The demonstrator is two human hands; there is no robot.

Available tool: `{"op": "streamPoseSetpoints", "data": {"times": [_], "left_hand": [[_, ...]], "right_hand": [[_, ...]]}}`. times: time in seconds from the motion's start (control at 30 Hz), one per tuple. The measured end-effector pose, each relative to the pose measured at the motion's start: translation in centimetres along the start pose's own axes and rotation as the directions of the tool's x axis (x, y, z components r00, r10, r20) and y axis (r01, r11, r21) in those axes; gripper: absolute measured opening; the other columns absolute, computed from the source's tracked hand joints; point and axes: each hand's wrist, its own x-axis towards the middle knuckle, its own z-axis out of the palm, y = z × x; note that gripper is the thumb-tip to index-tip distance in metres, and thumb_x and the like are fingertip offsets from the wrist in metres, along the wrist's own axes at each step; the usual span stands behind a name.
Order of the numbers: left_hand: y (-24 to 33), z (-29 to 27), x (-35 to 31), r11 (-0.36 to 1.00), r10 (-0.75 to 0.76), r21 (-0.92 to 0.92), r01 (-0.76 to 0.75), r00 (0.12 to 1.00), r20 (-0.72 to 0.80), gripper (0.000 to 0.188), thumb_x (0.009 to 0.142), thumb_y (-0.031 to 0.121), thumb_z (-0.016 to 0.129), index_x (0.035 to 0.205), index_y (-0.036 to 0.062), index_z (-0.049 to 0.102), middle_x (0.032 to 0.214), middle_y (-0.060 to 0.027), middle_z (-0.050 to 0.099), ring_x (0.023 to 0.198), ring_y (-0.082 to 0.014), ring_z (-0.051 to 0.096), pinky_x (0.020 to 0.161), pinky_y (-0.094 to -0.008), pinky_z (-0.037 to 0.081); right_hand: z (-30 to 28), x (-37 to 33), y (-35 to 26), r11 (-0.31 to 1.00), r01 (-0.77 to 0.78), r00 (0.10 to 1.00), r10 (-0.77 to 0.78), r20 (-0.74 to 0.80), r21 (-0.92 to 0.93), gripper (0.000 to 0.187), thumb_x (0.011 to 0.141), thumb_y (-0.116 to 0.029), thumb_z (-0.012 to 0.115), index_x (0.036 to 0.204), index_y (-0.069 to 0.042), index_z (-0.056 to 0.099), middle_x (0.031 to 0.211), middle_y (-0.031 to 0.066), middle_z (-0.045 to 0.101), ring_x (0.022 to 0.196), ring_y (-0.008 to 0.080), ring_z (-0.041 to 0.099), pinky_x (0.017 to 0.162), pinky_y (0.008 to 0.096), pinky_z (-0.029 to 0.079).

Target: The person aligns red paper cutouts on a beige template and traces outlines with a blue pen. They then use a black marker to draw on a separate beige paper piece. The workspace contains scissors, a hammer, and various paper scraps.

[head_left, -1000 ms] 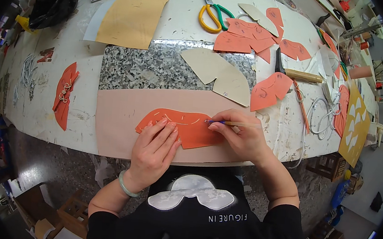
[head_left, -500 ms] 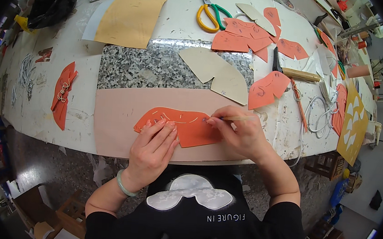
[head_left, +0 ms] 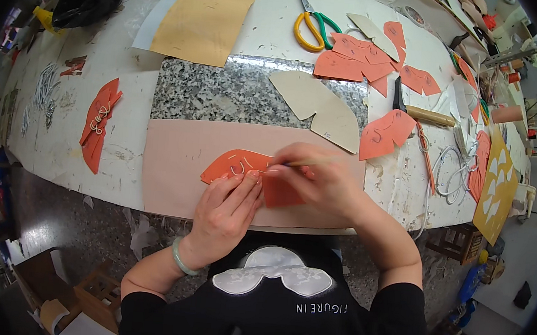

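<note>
An orange, curved-edged pattern piece [head_left: 283,193] with pale slits lies on the pink sheet [head_left: 177,193]. My left hand [head_left: 223,209] rests on it with fingers stretched out, pressing its lower left part. Pinched in my right hand [head_left: 315,183] is a slim pale pen [head_left: 328,160], its dark tip pointing left at the piece's upper edge. The right hand is a bit blurred and covers the piece's right end. Beyond them, a cream template [head_left: 321,108] with a notch lies across the speckled stone slab [head_left: 211,92] and the sheet.
Yellow-and-green-handled scissors [head_left: 312,30] lie at the back, beside overlapping orange pieces [head_left: 355,57]. A hammer [head_left: 429,116] and white cord [head_left: 449,177] are on the right. At left is a tied orange bundle [head_left: 99,126]; a tan sheet [head_left: 208,15] lies behind.
My right hand with the pen has moved left along the orange piece's upper edge, closer to my left hand. The left hand stays on the piece; the view has shifted slightly.
</note>
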Motion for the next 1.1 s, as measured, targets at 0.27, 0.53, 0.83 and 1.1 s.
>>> {"op": "streamPoseSetpoints", "data": {"times": [0.27,0.53,0.83,1.1], "left_hand": [[0.1,0.1,-0.2,1.000,-0.001,-0.024,0.000,0.999,-0.049,0.030,0.077,0.004,0.075,0.106,-0.0032,0.070,0.112,-0.0116,0.066,0.102,-0.0274,0.057,0.095,-0.0402,0.048],[-0.2,0.3,-0.3,0.999,0.028,-0.015,-0.029,0.998,-0.060,0.029,0.076,0.005,0.073,0.104,-0.0022,0.070,0.110,-0.0108,0.063,0.098,-0.0277,0.057,0.094,-0.0411,0.049],[-0.2,-0.1,-0.3,0.999,0.039,-0.028,-0.041,0.999,-0.037,0.031,0.073,0.003,0.070,0.103,-0.0027,0.069,0.109,-0.0119,0.063,0.097,-0.0291,0.057,0.090,-0.0396,0.050],[0.2,-0.7,0.0,0.979,-0.099,-0.175,0.104,0.994,0.039,0.036,0.082,0.006,0.073,0.116,-0.0036,0.066,0.117,-0.0139,0.062,0.106,-0.0318,0.055,0.091,-0.0399,0.046]], "right_hand": [[3.6,3.3,1.1,0.983,0.171,0.971,-0.157,0.179,-0.061,0.014,0.089,-0.014,0.070,0.096,-0.002,0.066,0.087,0.0141,0.069,0.080,0.0306,0.069,0.069,0.0380,0.055],[3.9,3.7,0.8,0.989,0.138,0.959,-0.147,0.243,0.052,0.011,0.087,-0.010,0.070,0.091,-0.003,0.063,0.084,0.0132,0.067,0.079,0.0333,0.067,0.069,0.0403,0.053],[4.7,4.3,1.0,0.945,0.325,0.913,-0.325,0.246,0.042,0.012,0.086,-0.010,0.064,0.085,-0.001,0.057,0.080,0.0161,0.063,0.078,0.0362,0.064,0.069,0.0429,0.052],[-0.2,0.6,1.5,0.954,0.190,0.978,-0.163,0.130,-0.231,0.020,0.082,-0.015,0.065,0.100,-0.008,0.063,0.097,0.0084,0.068,0.098,0.0299,0.064,0.078,0.0406,0.050]]}}
